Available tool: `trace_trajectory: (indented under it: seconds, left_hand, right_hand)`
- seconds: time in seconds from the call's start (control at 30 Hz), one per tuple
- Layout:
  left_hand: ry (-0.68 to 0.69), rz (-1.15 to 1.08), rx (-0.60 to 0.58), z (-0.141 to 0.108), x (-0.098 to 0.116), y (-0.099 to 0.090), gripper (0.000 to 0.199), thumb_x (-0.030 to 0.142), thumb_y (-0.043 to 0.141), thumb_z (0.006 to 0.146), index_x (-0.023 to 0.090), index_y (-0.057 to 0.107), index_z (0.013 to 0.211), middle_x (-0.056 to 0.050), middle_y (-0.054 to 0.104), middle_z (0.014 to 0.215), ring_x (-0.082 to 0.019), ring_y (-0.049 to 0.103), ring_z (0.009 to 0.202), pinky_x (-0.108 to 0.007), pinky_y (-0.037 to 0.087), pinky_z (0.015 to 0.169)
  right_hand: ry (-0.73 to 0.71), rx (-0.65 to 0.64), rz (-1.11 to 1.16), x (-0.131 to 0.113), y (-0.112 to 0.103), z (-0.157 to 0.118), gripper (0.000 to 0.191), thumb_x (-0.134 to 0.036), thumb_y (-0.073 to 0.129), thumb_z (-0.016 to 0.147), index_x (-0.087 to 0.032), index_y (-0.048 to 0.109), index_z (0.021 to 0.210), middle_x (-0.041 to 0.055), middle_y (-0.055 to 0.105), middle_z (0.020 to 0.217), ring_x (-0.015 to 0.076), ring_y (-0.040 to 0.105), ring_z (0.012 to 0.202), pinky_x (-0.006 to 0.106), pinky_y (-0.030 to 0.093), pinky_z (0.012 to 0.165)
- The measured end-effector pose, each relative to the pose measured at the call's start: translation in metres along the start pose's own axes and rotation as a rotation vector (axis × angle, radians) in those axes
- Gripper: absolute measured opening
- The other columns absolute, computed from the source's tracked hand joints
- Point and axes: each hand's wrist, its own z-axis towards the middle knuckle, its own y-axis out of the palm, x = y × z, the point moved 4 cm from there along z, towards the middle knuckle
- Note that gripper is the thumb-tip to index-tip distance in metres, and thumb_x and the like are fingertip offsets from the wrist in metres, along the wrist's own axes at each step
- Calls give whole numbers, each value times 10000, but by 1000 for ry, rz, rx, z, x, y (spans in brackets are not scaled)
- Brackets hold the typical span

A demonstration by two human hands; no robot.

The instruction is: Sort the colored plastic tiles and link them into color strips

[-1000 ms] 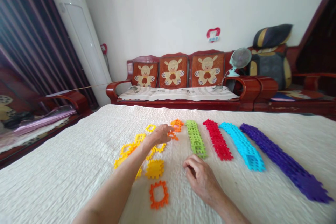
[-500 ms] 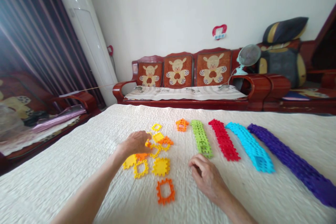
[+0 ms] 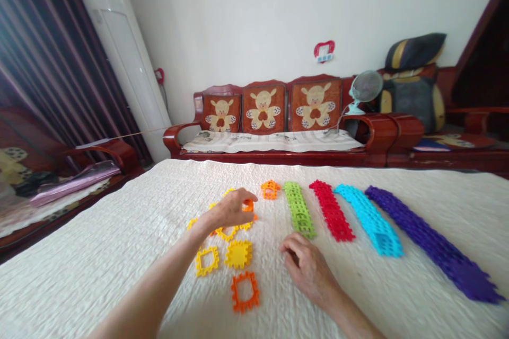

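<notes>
Head view: the left hand point(image 3: 229, 210) holds an orange piece point(image 3: 248, 204).

No writing, brand or number is legible: none on the tall white unit point(image 3: 124, 47) at ten o'clock, the wall switch point(image 3: 325, 57) at one, or the orange frame point(image 3: 234, 294) at six

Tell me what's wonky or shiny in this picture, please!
Head view: the tall, glossy white cabinet leans left, maybe from lens distortion, with bright glints near its top; head view: bluish-white haze washes over part of the dark purple striped curtain; head view: the long purple plastic strip looks a bit blurry, its pieces hard to tell apart.
</notes>
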Motion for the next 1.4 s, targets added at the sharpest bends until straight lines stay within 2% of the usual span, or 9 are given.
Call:
trace_trajectory:
  seconds: [0.13, 0.27, 0.4, 0.6, 0.7, 0.8, 0.87, 1.03, 1.4]
  left_hand:
    - [45, -271, 62, 43, 11, 39, 373, 238, 618, 662, 171, 614, 1029, -55, 625, 1082, -152, 609, 919, -244, 485, 790]
    - [12, -299, 20, 55, 4, 64, 378, 253, 619, 676, 178, 603, 1046, -38, 652, 1057, -162, 606, 947, -261, 463, 848]
    - [10, -117, -42, 47, -1, 65, 390, 289, 588, 685, 189, 609, 1062, -39, 668, 994, -180, 616, 880, -283, 464, 826]
    - [69, 171, -108, 46, 5, 64, 451, 295, 570, 672, 180, 585, 1107, -82, 643, 1028, -234, 594, 954, -308, 463, 820]
    - [16, 213, -185, 49, 9, 64, 396, 284, 561, 674, 165, 603, 1049, -100, 618, 1054, -235, 590, 957, -300, 471, 808]
    - [-47, 209, -249, 52, 11, 65, 467, 263, 589, 643, 159, 585, 1099, -112, 585, 1112, -243, 569, 1006, -304, 463, 848]
    - [-61, 191, -220, 56, 11, 64, 540, 251, 609, 628, 160, 554, 1157, -113, 563, 1139, -244, 550, 1038, -308, 449, 883]
    - [-31, 151, 6, 74, 4, 60, 568, 206, 597, 651, 182, 515, 1212, -106, 512, 1167, -233, 503, 1078, -323, 417, 930]
    - [24, 134, 32, 93, -29, 71, 529, 241, 650, 657, 202, 538, 1172, -100, 494, 1156, -243, 487, 1085, -338, 434, 892]
  right_hand:
    - [-8, 6, -3, 0, 0, -1, 182, -74, 415, 783, -192, 552, 760, 23, 557, 811, 147, 527, 807, 269, 391, 727]
    - [2, 8, -19, 1, 1, -1, 187, -69, 418, 775, -193, 558, 770, 23, 559, 825, 145, 525, 811, 262, 390, 725]
    - [9, -1, -20, 0, 1, -1, 197, -58, 414, 771, -191, 560, 784, 25, 561, 838, 142, 524, 812, 259, 386, 730]
    - [21, -5, -27, 1, 1, -2, 182, -68, 421, 782, -191, 555, 768, 17, 553, 818, 143, 522, 805, 258, 378, 720]
    - [22, -6, -24, 0, 1, -1, 181, -67, 423, 782, -192, 554, 766, 16, 553, 812, 143, 523, 804, 258, 376, 719]
    - [24, -8, -16, -1, 0, -1, 180, -65, 423, 780, -191, 552, 763, 16, 554, 813, 142, 526, 800, 257, 376, 720]
    - [25, -4, -15, -1, 0, -2, 182, -66, 423, 780, -191, 553, 764, 17, 555, 817, 143, 527, 805, 256, 377, 721]
    - [20, 1, -10, 0, 1, -2, 187, -62, 427, 776, -194, 559, 777, 17, 559, 828, 142, 529, 810, 254, 377, 724]
    - [20, 7, -11, 0, 0, -3, 184, -60, 434, 774, -194, 559, 778, 17, 559, 822, 140, 529, 800, 249, 379, 715]
